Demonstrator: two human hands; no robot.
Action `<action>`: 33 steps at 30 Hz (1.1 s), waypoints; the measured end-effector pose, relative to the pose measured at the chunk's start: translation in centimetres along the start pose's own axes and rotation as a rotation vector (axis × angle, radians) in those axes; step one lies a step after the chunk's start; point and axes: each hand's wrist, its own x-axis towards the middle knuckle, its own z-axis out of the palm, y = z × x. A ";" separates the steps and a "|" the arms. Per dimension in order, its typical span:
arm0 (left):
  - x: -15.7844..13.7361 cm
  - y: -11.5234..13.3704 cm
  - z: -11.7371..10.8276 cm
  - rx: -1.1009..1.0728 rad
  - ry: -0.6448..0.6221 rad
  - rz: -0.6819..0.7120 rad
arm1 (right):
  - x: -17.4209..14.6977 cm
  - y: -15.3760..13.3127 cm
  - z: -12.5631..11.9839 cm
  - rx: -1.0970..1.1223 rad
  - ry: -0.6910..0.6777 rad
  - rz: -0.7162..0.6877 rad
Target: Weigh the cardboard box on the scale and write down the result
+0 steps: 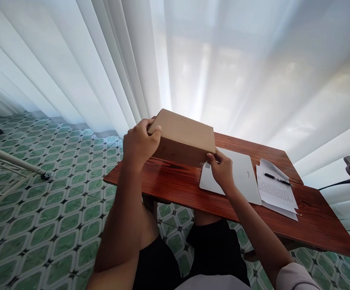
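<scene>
Over grainy reddish wood (171, 181), a rectangular cardboard box (184, 135) pinched by left hand (140, 141) and right hand (222, 169).

The laptop (239, 173) is partly hidden by the box (182, 135) and right hand (223, 168); the writing (276, 190) cannot be read.

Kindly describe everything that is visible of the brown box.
The brown box is rectangular, apparently cardboard, with mostly plain faces and no open flap showing. Its long edges slant down rightward in view. The left hand grips its left end, the right hand its lower right corner, over the wooden table; table contact is unclear.
</scene>
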 end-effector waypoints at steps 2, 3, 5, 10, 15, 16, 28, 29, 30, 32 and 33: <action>0.4 -0.7 -0.2 0.012 -0.024 -0.019 | 0.0 -0.1 0.8 -0.004 -0.018 0.003; 0.6 -1.1 -0.2 0.021 -0.036 -0.025 | 0.0 -0.1 1.1 -0.014 -0.026 0.006; 1.0 -1.8 0.1 0.054 -0.063 -0.034 | 0.0 0.0 1.6 -0.039 -0.039 0.013; 1.9 -2.8 1.2 0.168 -0.141 -0.074 | -0.3 0.7 2.4 -0.058 -0.084 0.022; 2.2 -2.9 1.9 0.180 -0.213 -0.091 | -0.3 1.3 2.6 -0.134 -0.104 0.028; 2.3 -2.9 2.0 0.187 -0.225 -0.097 | -0.3 1.3 2.6 -0.142 -0.105 0.030; 3.0 -3.3 3.9 0.424 -0.279 -0.070 | -1.0 1.6 2.7 -0.132 -0.138 0.056; 3.0 -3.4 4.0 0.441 -0.280 -0.069 | -1.1 1.6 2.8 -0.136 -0.142 0.055; 3.0 -3.5 4.1 0.455 -0.280 -0.069 | -1.2 1.7 2.9 -0.139 -0.145 0.051; 3.0 -3.8 4.3 0.481 -0.273 -0.070 | -1.3 1.8 3.1 -0.147 -0.155 0.034; 2.9 -3.8 4.5 0.493 -0.268 -0.072 | -1.4 1.9 3.2 -0.155 -0.160 0.022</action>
